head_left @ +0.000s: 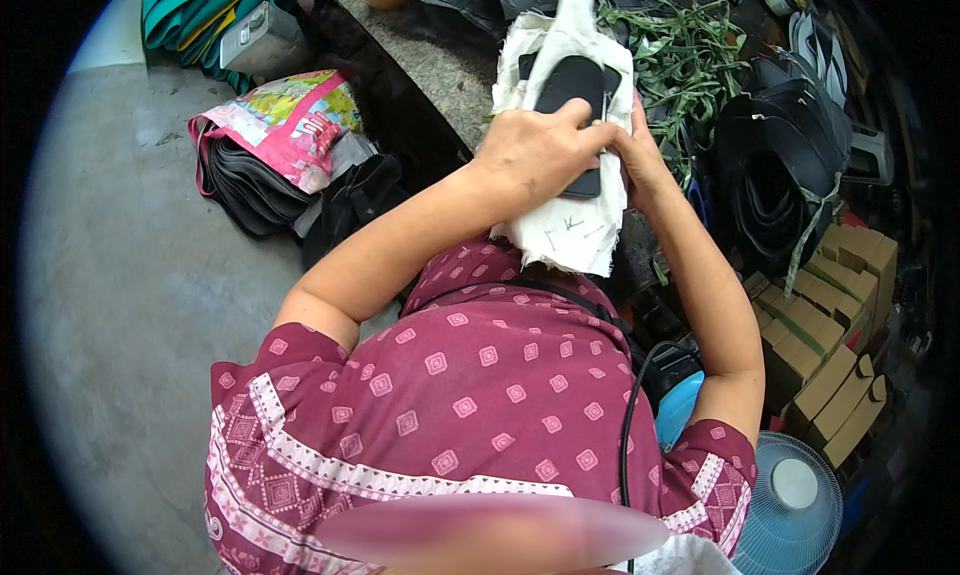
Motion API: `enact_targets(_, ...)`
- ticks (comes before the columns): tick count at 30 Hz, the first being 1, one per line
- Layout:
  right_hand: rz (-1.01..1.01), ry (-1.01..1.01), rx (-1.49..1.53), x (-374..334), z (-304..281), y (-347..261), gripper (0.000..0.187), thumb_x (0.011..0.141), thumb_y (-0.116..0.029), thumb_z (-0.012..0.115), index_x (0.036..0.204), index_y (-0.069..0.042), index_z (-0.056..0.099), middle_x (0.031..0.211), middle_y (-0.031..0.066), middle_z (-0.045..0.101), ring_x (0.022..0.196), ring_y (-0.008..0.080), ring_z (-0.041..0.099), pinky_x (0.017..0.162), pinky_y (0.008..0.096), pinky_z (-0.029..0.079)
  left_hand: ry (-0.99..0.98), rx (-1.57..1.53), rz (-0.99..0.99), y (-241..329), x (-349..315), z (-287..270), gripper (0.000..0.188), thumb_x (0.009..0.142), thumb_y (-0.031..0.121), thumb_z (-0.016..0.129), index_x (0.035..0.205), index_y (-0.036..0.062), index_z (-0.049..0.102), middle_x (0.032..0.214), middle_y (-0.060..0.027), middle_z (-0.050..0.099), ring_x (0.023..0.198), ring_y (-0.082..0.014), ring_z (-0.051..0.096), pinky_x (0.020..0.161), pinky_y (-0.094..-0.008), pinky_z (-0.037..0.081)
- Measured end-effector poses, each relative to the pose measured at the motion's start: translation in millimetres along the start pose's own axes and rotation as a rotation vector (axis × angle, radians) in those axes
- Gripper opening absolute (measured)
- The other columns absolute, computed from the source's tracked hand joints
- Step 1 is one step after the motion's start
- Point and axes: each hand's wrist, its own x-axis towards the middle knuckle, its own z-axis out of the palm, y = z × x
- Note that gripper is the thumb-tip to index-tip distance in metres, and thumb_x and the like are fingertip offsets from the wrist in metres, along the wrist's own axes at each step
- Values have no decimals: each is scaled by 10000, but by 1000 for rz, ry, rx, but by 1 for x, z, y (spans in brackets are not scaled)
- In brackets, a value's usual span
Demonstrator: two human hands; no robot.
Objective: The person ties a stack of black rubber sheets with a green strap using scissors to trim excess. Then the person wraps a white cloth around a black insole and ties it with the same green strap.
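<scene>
Head view: left hand (535, 150) presses a black sole (572, 90) onto white cloth (570, 230), right hand (640, 155) grips the cloth's edge; a slackened grip could shift the sole.

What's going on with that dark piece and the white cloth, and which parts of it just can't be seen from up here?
Head view, the only one:
- Lower end of the flat black sole-shaped piece: covered by the left hand.
- Right hand: mostly hidden behind the left hand and the off-white cloth, so its grip is unclear.
- Pencil marks on the cloth: too small to make out.
- Stack of black rubber pieces: fades into the dark rim.
</scene>
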Motion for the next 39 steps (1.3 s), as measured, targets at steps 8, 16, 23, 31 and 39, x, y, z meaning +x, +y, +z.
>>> enact_targets(8, 21, 140, -236, -14, -60, -10, 568, 965, -291, 577, 1472, -95, 413, 1343, 79, 562, 1130, 170, 573, 922, 294, 459, 6, -67, 8, -2, -9, 26, 406, 826, 338, 708, 1224, 284, 648, 862, -15, 557, 650, -229, 644, 548, -343, 536)
enact_targets(16, -500, 91, -1653, -64, -81, 19, 478, 812, -188, 724, 1244, -87, 545, 1094, 116, 608, 953, 317, 628, 836, 423, 514, -112, -32, -49, -8, -3, 17, 392, 837, 350, 699, 1215, 254, 655, 891, -28, 583, 730, -255, 666, 602, -373, 547)
enact_targets(23, -299, 100, -1838, -53, -70, -3, 123, 803, -189, 682, 880, -100, 651, 901, 89, 616, 906, 306, 630, 719, 434, 526, -165, -46, -36, -7, 1, 17, 392, 822, 340, 719, 1184, 201, 658, 919, -60, 604, 758, -287, 693, 648, -410, 556)
enact_targets(31, -188, 127, -1696, -45, -55, -59, 168, 856, -264, 664, 902, -102, 652, 835, 104, 697, 826, 320, 681, 698, 447, 525, -210, 0, -29, -2, 6, 18, 401, 829, 343, 706, 1203, 210, 647, 934, -48, 605, 776, -288, 678, 648, -408, 551)
enact_targets(39, -378, 61, -2111, -85, -54, -159, 202, 763, -306, 760, 764, -106, 731, 918, 55, 710, 1004, 270, 628, 1051, 525, 363, -230, -12, -43, -1, 10, 15, 385, 833, 337, 701, 1182, 184, 646, 943, -59, 619, 783, -286, 682, 661, -420, 550)
